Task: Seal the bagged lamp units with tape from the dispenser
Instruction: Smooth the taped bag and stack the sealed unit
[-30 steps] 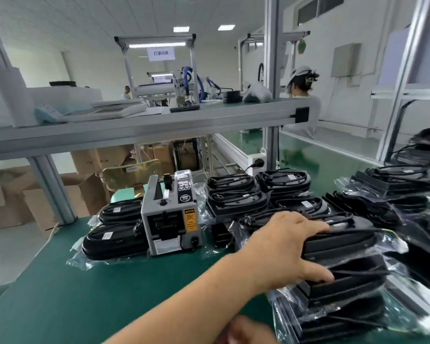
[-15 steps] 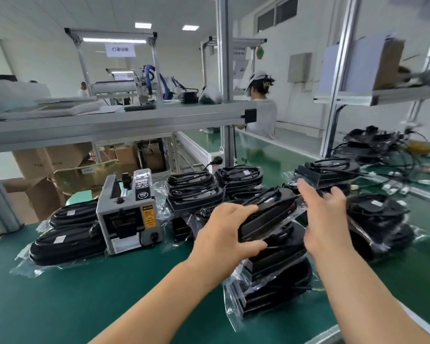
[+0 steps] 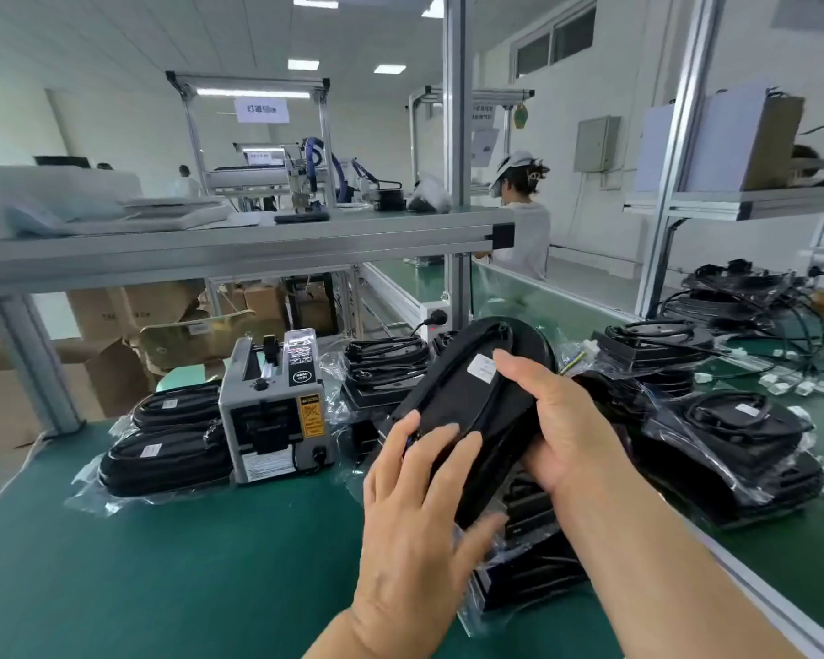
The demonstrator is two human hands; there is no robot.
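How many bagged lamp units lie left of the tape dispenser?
2. The near lamp unit lies beside the tape dispenser; the far lamp unit lies just behind it. Others may be hidden behind the dispenser.

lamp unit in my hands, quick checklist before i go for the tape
1. Grip on lamp unit: ok, left hand and right hand both hold it.
2. Unit clear of the stack: ok, held tilted above it.
3. Bag mouth folded for sealing: cannot tell, the plastic is hard to see.
4. Tape strip ready at the tape dispenser: cannot tell.
5. Free hand for tape: not ok, both are occupied.
6. Bare green mat in front of the dispenser: ok.
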